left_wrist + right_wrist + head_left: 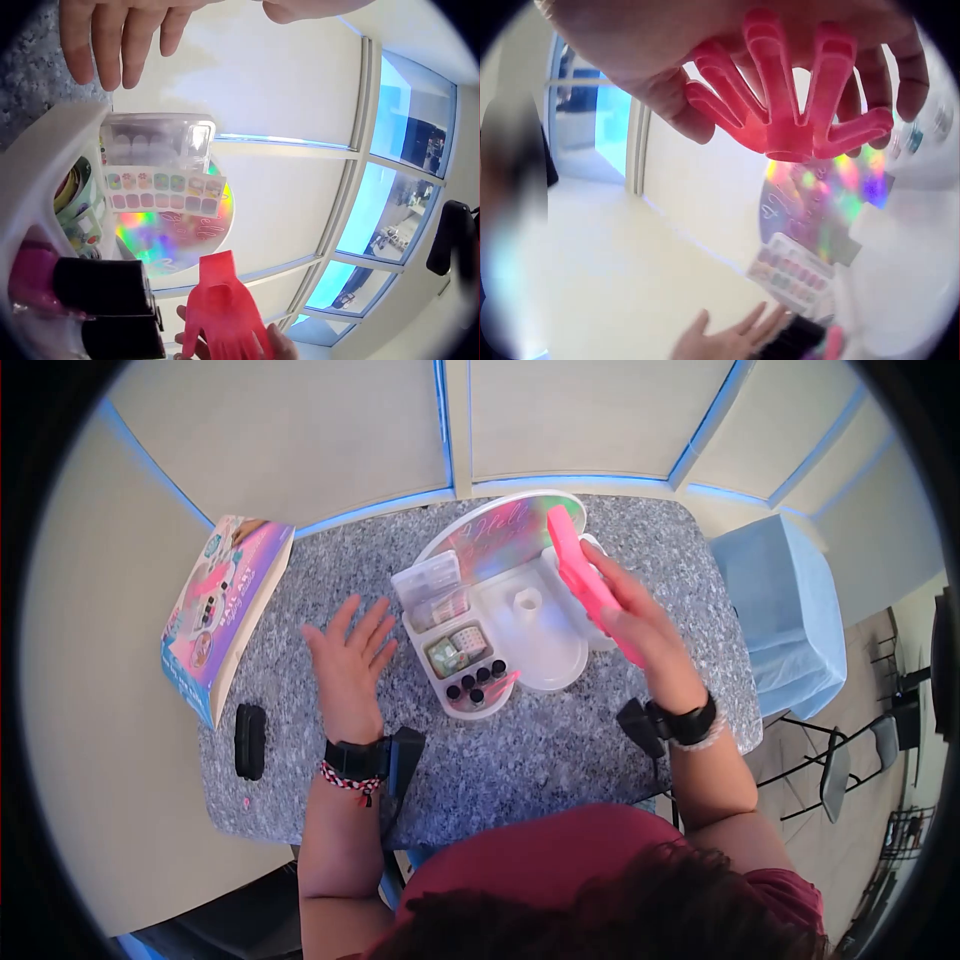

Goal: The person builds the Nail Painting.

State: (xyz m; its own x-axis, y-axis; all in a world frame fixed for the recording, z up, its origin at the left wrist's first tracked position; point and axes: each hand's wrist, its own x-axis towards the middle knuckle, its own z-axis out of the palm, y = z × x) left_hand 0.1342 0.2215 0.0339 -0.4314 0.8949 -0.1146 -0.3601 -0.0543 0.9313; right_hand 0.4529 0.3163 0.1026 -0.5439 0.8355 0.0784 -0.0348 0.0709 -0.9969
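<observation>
A pink hand-shaped plastic piece (585, 578) is held up by my right hand (650, 635), above the right side of the white tray (555, 672). The right wrist view shows the piece's spread fingers (780, 90) against the palm, with thumb and fingers around it. My left hand (348, 665) is raised left of the tray, fingers spread, holding nothing. The tray carries black-capped bottles (468, 682), a compartment with small rolls (455, 650), nail sticker sheets (165, 189) and a shiny oval panel (500, 540) at the back.
On the speckled table (520, 770) a colourful box (225, 600) lies at the left, with a black case (250, 741) below it and a tiny pink item (246, 801) nearby. A chair under a light-blue cover (785, 610) stands to the right. Windowed panels rise behind the table.
</observation>
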